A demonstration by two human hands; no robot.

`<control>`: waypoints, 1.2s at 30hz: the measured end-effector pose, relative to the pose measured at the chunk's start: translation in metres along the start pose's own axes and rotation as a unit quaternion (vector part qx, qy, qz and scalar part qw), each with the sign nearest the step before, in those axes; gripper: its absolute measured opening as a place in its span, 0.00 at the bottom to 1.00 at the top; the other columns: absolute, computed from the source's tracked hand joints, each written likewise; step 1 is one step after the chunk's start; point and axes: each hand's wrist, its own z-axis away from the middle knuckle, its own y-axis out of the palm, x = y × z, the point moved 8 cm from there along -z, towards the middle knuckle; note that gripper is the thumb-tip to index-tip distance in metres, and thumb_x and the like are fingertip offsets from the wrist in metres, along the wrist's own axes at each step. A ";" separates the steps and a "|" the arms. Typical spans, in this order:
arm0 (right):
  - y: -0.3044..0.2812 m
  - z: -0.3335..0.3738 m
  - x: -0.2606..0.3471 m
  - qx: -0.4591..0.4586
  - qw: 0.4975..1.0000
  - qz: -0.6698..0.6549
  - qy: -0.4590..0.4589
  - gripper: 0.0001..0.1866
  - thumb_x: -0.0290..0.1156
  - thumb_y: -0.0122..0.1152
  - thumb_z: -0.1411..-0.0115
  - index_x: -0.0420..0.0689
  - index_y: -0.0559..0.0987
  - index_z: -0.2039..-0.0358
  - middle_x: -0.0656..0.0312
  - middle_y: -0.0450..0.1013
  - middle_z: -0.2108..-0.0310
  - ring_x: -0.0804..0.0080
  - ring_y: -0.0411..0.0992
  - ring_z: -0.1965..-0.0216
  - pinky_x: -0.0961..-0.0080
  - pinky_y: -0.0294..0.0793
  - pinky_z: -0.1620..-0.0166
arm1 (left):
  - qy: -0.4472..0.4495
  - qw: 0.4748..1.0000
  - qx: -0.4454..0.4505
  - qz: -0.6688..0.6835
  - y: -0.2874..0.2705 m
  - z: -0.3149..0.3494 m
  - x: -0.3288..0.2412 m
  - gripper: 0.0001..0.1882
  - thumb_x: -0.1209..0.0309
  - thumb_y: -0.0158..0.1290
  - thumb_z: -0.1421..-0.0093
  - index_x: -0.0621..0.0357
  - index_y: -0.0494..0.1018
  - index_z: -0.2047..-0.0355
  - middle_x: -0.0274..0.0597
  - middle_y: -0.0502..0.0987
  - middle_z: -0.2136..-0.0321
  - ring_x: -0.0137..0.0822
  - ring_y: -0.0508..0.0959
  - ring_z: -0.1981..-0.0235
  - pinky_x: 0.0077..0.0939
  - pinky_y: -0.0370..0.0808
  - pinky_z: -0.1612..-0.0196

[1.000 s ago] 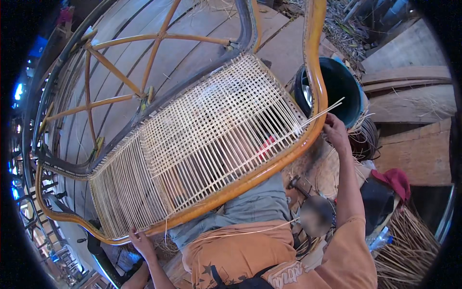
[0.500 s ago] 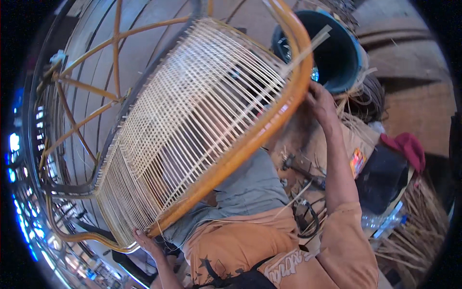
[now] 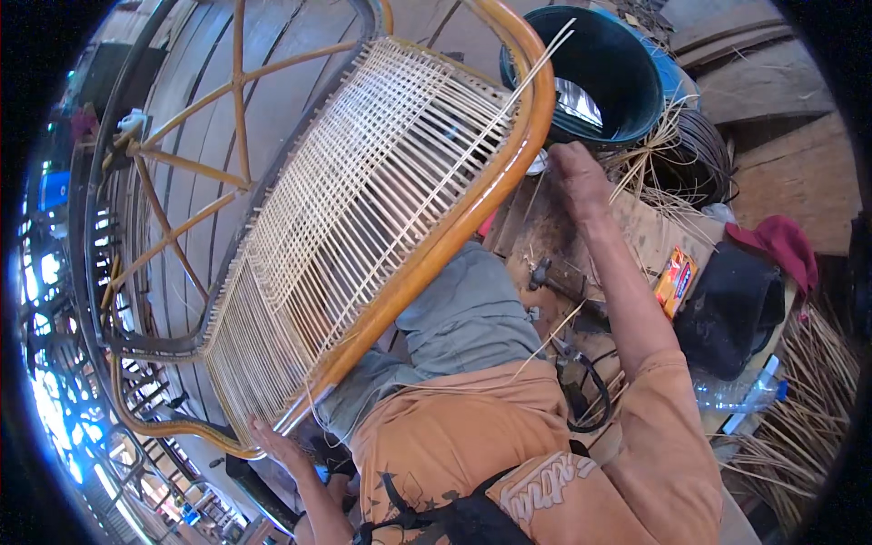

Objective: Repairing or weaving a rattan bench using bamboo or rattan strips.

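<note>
A rattan chair frame [image 3: 436,259] leans across my lap, its panel of pale woven strands [image 3: 336,173] facing me. The weave is dense at the upper left, with more open rows toward the near rail. Two loose strand ends [image 3: 550,59] stick out past the right rim. My left hand [image 3: 277,447] is at the frame's lower corner, fingers against the rail. Beside the right rim and just below a dark green bucket [image 3: 647,68], my right hand [image 3: 579,177] is closed, apart from the rim; what it holds, if anything, is hidden.
Coiled strands [image 3: 695,154] lie right of the bucket. A hammer [image 3: 559,277], an orange packet [image 3: 675,282], a black bag [image 3: 731,313], a red cloth [image 3: 781,250], a plastic bottle [image 3: 740,395] and a bundle of cane strips [image 3: 808,400] are to my right.
My right hand has come off the rim and moved slightly left and up toward the bucket. In the view, the chair's right rim has shifted left. My left hand stays at the lower corner.
</note>
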 end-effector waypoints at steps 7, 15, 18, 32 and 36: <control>0.003 -0.010 0.001 -0.036 0.998 -0.024 0.036 0.08 0.34 0.53 0.42 0.43 0.75 0.70 0.51 0.71 0.70 0.49 0.70 0.64 0.61 0.69 0.62 | 0.062 0.997 -0.021 0.048 0.009 0.013 -0.100 0.28 0.55 0.33 0.34 0.65 0.63 0.45 0.47 0.68 0.52 0.37 0.68 0.54 0.29 0.62 0.53; -0.017 0.003 -0.011 -0.059 0.994 0.012 0.088 0.14 0.39 0.52 0.40 0.40 0.76 0.67 0.48 0.74 0.69 0.49 0.72 0.65 0.62 0.70 0.61 | 0.120 0.971 0.066 0.196 0.069 0.040 -0.168 0.32 0.49 0.35 0.35 0.66 0.64 0.46 0.45 0.70 0.58 0.32 0.68 0.58 0.26 0.64 0.56; -0.011 0.004 -0.014 -0.072 0.976 -0.114 0.171 0.15 0.39 0.52 0.40 0.40 0.77 0.65 0.46 0.74 0.70 0.52 0.74 0.66 0.64 0.70 0.61 | 0.175 0.950 0.112 0.235 0.071 0.055 -0.198 0.31 0.48 0.34 0.34 0.64 0.64 0.46 0.43 0.69 0.54 0.30 0.68 0.56 0.24 0.63 0.53; -0.040 0.095 0.130 0.050 0.716 -0.620 0.316 0.11 0.41 0.53 0.38 0.47 0.73 0.69 0.73 0.63 0.78 0.84 0.60 0.79 0.86 0.58 0.78 | 0.252 0.754 0.554 0.248 0.169 0.147 -0.295 0.16 0.64 0.45 0.35 0.65 0.71 0.56 0.49 0.73 0.58 0.46 0.74 0.54 0.31 0.70 0.50; 0.046 0.119 0.265 0.210 0.632 -0.661 0.345 0.13 0.43 0.55 0.39 0.47 0.72 0.71 0.70 0.66 0.79 0.83 0.60 0.81 0.85 0.58 0.80 | 0.262 0.861 0.303 0.313 0.142 0.091 -0.272 0.20 0.63 0.43 0.34 0.64 0.65 0.46 0.47 0.72 0.56 0.40 0.75 0.61 0.29 0.72 0.56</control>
